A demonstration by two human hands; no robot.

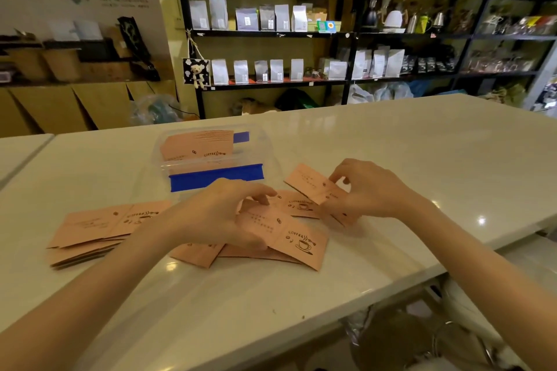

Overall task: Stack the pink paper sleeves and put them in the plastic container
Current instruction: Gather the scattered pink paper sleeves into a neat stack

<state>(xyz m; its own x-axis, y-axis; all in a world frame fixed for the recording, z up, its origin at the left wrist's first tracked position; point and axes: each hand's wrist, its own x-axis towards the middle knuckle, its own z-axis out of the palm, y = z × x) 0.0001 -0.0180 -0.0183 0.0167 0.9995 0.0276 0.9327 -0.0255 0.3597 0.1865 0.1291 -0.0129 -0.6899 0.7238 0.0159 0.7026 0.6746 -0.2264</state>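
Observation:
Pink paper sleeves printed with a coffee cup lie on the white table. My left hand (223, 214) grips a small bundle of sleeves (289, 235) near the table's middle. My right hand (361, 190) pinches one sleeve (313, 184), lifted and tilted just to the right of that bundle. A loose pile of sleeves (99, 229) rests at the left. Behind my hands stands the clear plastic container (268, 144) with blue clips, and several sleeves (199, 144) lie inside it.
The white table (391, 144) ends in an edge at the lower right, with a stool (422, 337) below it. Black shelves (271, 33) with coffee bags stand behind the table. Cardboard boxes (60, 105) sit at the back left.

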